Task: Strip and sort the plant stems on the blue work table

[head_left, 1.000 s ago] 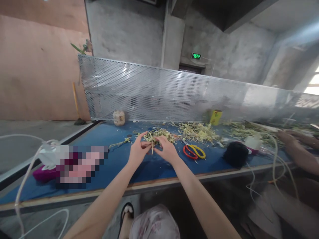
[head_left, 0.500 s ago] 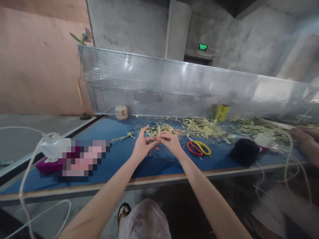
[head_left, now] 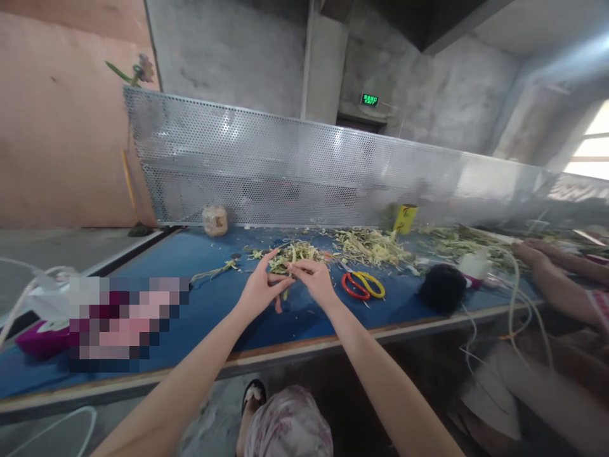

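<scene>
Over the blue table top, my left hand and my right hand meet fingertip to fingertip. Between them they pinch a thin pale green plant strip that hangs down a little. My left forefinger sticks up, the other fingers curl toward the strip. Just behind the hands lies a pile of green and yellow plant trimmings. Red and yellow scissors lie on the table to the right of my right hand.
A perforated metal screen stands along the table's far edge, with a small jar and a yellow cup before it. A black ball and a white bottle lie right. Another person's arms reach in at right.
The camera view swung left and right while my hands stayed together. The strip that stood up between my fingers half a second ago now hangs lower.
</scene>
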Tool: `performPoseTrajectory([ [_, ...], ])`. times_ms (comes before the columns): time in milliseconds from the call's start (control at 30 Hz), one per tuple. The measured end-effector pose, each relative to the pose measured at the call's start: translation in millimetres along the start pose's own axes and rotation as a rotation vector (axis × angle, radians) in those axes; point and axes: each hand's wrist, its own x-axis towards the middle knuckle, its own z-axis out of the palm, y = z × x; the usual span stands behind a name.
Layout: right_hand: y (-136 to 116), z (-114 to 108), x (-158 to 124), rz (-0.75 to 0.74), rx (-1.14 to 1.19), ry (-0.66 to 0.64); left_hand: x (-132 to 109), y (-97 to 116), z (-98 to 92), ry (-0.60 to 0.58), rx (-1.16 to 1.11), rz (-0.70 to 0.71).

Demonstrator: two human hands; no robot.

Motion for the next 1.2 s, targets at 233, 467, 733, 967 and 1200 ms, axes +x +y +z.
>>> performPoseTrajectory([
  [233,1.4,-1.1,0.1,-0.039,-0.060,-0.001,0.5,2.0,3.2,0.041,0.073,0.002],
  [467,5.2,2.3,0.8,-0.040,-0.077,-0.004,3.7,1.7,-1.9,0.198,0.251,0.038],
  [733,10.9,-1.3,7.0,0.058,0.018,0.148,40.7,19.7,-6.4,-0.097,0.027,-0.060],
  [967,7.5,-46.3,14.0,0.058,-0.027,0.040,54.2,23.4,-6.3,-0.130,0.031,-0.010],
  [1200,50.8,-133.1,63.2,0.185,-1.033,-0.125,52.9,-7.8,-23.6,0.203,0.261,0.073],
])
